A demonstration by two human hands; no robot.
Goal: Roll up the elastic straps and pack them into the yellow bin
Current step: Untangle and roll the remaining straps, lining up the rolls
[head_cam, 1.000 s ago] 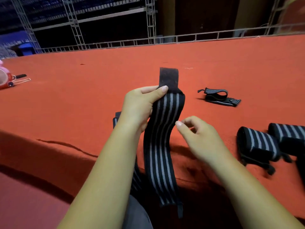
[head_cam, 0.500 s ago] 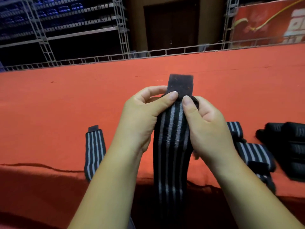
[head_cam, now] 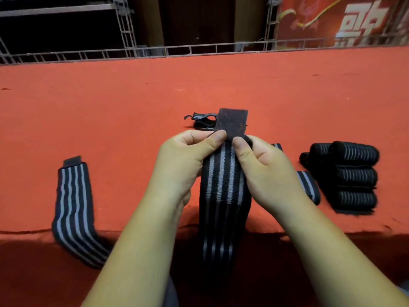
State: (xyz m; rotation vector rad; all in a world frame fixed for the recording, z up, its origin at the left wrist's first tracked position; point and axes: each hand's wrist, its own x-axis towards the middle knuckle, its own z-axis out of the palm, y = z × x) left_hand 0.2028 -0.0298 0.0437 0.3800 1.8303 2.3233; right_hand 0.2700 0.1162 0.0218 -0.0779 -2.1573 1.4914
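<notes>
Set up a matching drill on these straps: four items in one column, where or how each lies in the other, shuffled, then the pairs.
1. middle strap
2. flat strap
3. rolled straps
4. looped strap

A. stacked at the right of the table
B. at the left, draped over the table edge
C. farthest from the person
D. pinched by left hand and right hand

Pairs: 1-D, 2-B, 3-A, 4-C.

Cannot follow held strap [head_cam: 223, 185] into shadow, nor flat strap [head_cam: 70, 202] behind left forearm [head_cam: 141, 251], nor third strap [head_cam: 308, 187] behind right hand [head_cam: 267, 173]
</notes>
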